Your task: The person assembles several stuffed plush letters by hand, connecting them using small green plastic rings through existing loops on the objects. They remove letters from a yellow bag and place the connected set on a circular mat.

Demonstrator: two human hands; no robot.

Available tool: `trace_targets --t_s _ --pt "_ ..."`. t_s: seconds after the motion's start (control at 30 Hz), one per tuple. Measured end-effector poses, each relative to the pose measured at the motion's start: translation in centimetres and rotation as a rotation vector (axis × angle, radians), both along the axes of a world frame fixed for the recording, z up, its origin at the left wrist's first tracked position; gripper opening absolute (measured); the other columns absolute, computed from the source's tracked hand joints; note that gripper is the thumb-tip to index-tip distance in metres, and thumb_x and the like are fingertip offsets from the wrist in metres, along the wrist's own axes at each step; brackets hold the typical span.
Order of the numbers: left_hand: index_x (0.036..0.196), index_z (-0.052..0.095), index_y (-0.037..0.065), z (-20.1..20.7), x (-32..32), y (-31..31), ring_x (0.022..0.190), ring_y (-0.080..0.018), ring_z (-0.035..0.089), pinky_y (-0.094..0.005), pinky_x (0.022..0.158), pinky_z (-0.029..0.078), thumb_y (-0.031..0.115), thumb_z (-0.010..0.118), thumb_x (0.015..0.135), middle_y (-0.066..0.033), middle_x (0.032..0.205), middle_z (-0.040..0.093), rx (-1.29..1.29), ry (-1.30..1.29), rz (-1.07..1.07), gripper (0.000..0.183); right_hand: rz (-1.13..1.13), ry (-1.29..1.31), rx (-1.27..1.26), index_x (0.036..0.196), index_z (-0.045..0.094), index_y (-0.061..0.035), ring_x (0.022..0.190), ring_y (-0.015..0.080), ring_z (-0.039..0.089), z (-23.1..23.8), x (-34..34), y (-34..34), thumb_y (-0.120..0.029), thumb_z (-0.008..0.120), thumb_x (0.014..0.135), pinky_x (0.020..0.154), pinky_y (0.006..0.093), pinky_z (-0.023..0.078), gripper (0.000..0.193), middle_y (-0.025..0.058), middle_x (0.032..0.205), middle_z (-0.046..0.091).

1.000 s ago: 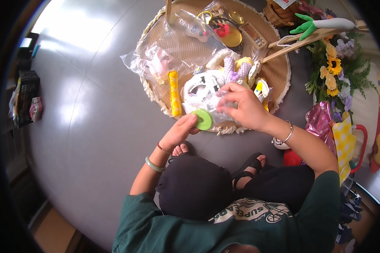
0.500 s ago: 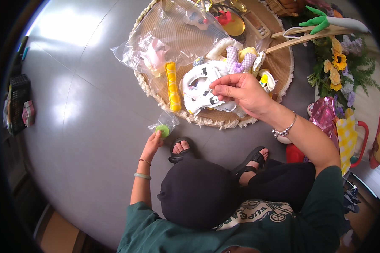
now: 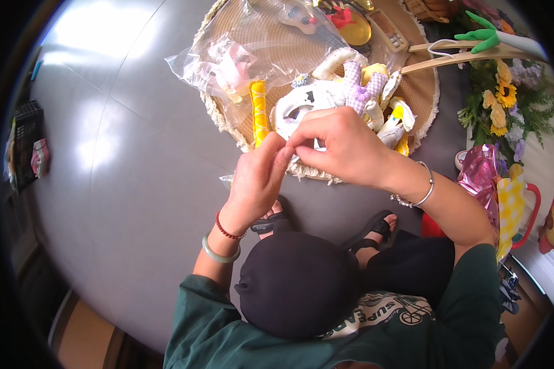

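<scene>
My left hand (image 3: pixel 258 175) and my right hand (image 3: pixel 341 147) meet in front of me with their fingertips pinched together. What lies between the fingers, if anything, is too small or hidden to name. A scrap of clear plastic (image 3: pixel 226 179) shows beside my left hand; the green disc seen earlier is out of sight. Just beyond the hands, on a round woven mat (image 3: pixel 426 92), are a yellow patterned cloth tube (image 3: pixel 259 114) and a white plush ring with black patches (image 3: pixel 298 98). My right hand partly covers the ring. Clear plastic bags (image 3: pixel 228 64) lie at the mat's left.
Plush toys (image 3: pixel 357 92) and a gold dish (image 3: pixel 354 34) share the mat. Wooden bars (image 3: pixel 440 60) and a green toy hand (image 3: pixel 483 37) reach in from the right, near artificial flowers (image 3: pixel 505 95). A black crate (image 3: pixel 28 144) stands far left on the grey floor (image 3: pixel 135 215).
My left hand has come up and right to meet my right hand, which moved slightly left and down. The green disc in its clear bag has gone from view.
</scene>
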State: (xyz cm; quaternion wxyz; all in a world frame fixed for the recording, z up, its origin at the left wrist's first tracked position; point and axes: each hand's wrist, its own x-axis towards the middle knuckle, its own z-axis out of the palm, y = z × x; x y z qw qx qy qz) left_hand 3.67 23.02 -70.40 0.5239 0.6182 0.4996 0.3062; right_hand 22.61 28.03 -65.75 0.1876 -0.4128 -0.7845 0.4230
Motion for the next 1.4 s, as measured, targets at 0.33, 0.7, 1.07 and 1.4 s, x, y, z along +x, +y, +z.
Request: trace_targets --t_s 0.33,0.7,1.07,1.4 --pt "0.096 0.054 0.010 -0.5 0.8 0.1 0.067 -0.0006 0.041 -0.0176 0.060 0.036 0.029 0.045 0.104 0.0066 0.082 0.050 -0.566 -0.993 0.228 0.023 -0.321 0.679 -0.683 0.105 0.068 0.0030 0.085 0.0109 0.067 -1.7 -0.6 0.0 -0.001 0.068 0.086 0.076 0.0237 0.054 0.020 0.0071 0.094 0.071" --pt "0.125 0.051 0.002 0.9 2.4 0.3 0.064 -0.0035 0.041 -0.0162 0.057 0.030 0.028 0.046 0.101 0.0044 0.084 0.053 -0.632 -0.860 0.357 0.036 -0.376 0.732 -0.822 0.099 0.069 0.0049 0.089 0.0119 0.064 -1.5 -1.2 0.0 0.003 0.066 0.086 0.078 0.0227 0.052 0.013 0.0062 0.098 0.066" --pt "0.087 0.054 -0.001 0.3 -0.1 1.7 0.059 -0.0091 0.038 -0.0257 0.053 0.033 0.012 0.051 0.098 -0.0021 0.064 0.043 0.008 -0.222 0.098 0.016 -0.323 0.343 -0.440 0.096 0.070 0.0034 0.079 0.0078 0.062 -0.7 -0.7 0.2 0.003 0.066 0.085 0.070 0.0212 0.051 0.012 0.0036 0.086 0.069" --pt "0.087 0.056 -0.001 -0.2 -0.5 1.6 0.067 -0.0052 0.039 -0.0220 0.057 0.032 0.013 0.049 0.098 0.0027 0.073 0.047 -0.340 -0.491 0.106 0.019 -0.177 0.103 -0.137 0.086 0.068 0.0003 0.071 0.0135 0.064 0.8 -0.9 0.1 0.002 0.069 0.080 0.062 0.0267 0.050 0.007 0.0072 0.079 0.067"
